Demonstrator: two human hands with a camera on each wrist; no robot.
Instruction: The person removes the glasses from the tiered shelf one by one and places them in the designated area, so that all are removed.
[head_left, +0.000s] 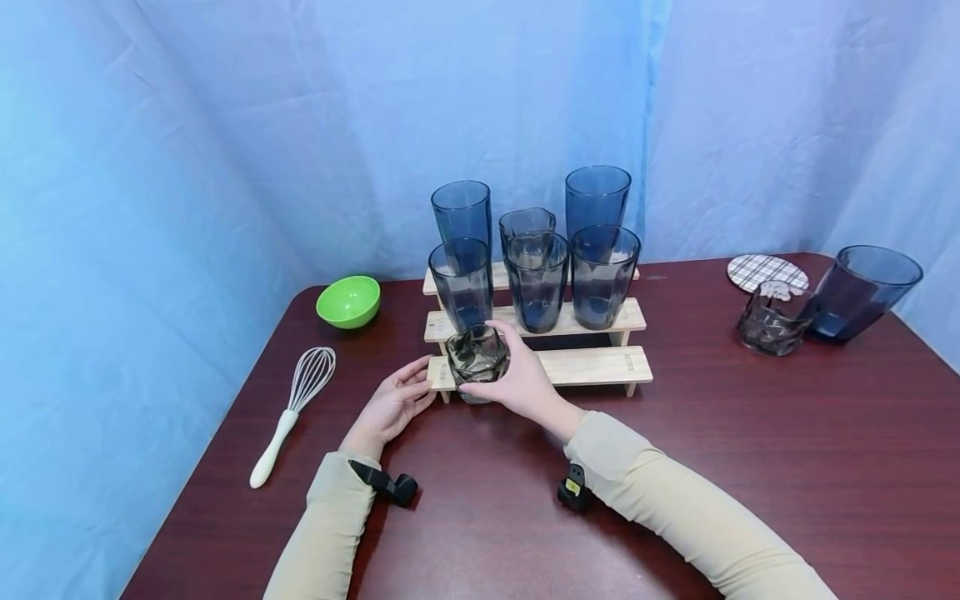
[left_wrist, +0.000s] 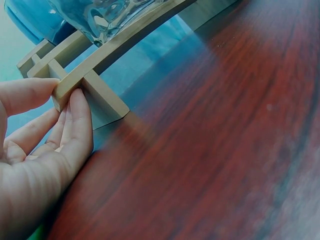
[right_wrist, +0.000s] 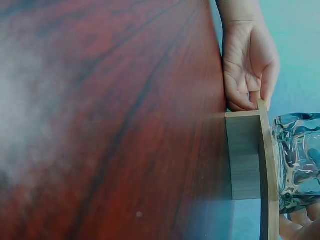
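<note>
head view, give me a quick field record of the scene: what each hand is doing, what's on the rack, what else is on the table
left hand: left hand holds the left end of the stepped wooden rack's lowest step
right hand: right hand grips a short wavy clear glass tumbler on the lowest step
rack: six dark blue glass tumblers on the upper steps, three per row
table left: green plastic bowl, white wire whisk
table right: plaid round coaster, second short wavy glass, wide dark blue glass
surface: dark red wooden table
</note>
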